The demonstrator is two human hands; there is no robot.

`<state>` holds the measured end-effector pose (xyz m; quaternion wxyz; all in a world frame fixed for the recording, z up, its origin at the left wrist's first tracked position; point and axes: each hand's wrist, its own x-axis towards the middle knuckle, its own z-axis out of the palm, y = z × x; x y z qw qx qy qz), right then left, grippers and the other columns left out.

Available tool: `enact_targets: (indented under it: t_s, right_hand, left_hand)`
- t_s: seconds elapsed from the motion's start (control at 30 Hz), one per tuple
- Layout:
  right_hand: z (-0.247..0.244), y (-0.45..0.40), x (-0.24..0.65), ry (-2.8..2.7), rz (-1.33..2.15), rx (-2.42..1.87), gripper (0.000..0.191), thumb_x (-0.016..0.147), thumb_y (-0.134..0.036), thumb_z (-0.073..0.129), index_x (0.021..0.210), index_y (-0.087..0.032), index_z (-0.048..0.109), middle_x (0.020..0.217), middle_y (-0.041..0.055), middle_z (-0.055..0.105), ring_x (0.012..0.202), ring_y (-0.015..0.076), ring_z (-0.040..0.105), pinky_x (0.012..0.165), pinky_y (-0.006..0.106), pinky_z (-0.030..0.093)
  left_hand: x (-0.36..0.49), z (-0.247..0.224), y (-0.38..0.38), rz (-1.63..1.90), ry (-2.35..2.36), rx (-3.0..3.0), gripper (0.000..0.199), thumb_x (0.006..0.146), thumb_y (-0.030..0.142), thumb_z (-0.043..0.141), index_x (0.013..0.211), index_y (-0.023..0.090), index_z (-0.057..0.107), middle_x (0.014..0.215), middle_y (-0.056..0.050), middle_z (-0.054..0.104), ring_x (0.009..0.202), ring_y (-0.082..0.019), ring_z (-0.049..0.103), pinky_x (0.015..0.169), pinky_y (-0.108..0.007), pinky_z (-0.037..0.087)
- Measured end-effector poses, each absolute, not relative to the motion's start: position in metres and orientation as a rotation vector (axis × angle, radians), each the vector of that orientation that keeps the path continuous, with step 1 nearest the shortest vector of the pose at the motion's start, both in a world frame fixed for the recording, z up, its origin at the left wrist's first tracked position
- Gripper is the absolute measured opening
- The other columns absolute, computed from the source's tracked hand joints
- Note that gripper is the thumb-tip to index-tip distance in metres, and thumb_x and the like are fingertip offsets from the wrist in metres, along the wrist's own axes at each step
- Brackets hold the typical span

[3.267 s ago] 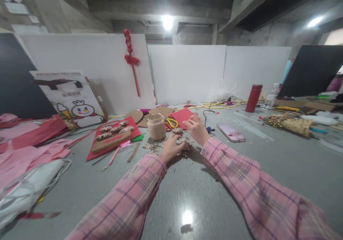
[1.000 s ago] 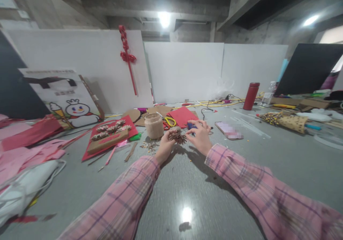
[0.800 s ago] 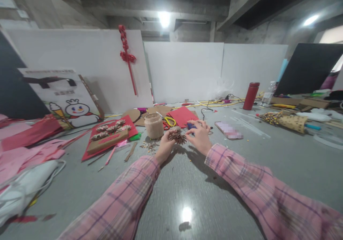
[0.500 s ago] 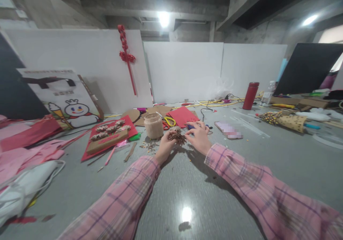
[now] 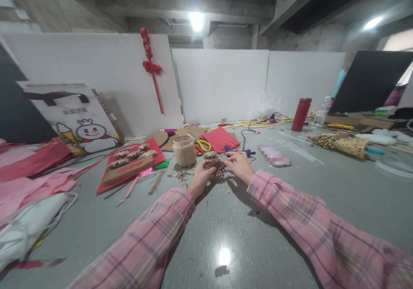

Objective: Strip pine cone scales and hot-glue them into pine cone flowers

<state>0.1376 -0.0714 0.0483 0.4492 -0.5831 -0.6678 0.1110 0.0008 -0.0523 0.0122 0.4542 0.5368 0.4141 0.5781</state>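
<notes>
My left hand (image 5: 200, 178) is closed around the left side of a brown pinecone (image 5: 218, 167) with pale-tipped scales, holding it just above the grey table. My right hand (image 5: 241, 167) is at the cone's right edge, thumb and index fingertips together against the outer scales; whether a loose scale is between them is too small to tell. Just behind my left hand stands a beige wrapped jar (image 5: 184, 151). Brown and yellowish crumbs (image 5: 180, 176) lie between the jar and my left wrist. Beyond my right fingers is a dark blue tool (image 5: 248, 152), partly hidden.
Left, a red sheet (image 5: 105, 186) carries cone-like flowers and a cardboard strip (image 5: 129, 172). Yellow-handled scissors (image 5: 204, 145) and red paper (image 5: 220, 139) lie behind the jar. A phone (image 5: 275, 155), red flask (image 5: 301, 115) and wrapped bouquet (image 5: 342, 145) are to the right.
The pinecone has turned between my hands, so more pale-tipped scales face me. My right hand has shifted slightly, its fingers lower and less raised. My left hand keeps its hold.
</notes>
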Motion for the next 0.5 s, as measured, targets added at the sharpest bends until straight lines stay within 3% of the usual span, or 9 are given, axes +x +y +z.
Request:
enact_targets:
  t_s: [0.5]
  right_hand:
    - [0.0426,-0.0693,0.1366,-1.610,0.304,-1.407,0.015,0.064,-0.022,0.055,0.051,-0.023,0.063,0.090,-0.0018,0.064,0.096,0.0227,0.048,0.084,0.043,0.031]
  left_hand:
    - [0.0002,0.0120,-0.0537,1.411,1.078,1.342,0.029,0.048,0.016,0.062,0.076,0.014,0.054,0.068,-0.002,0.060,0.065,-0.015,0.055,0.062,-0.027,0.041]
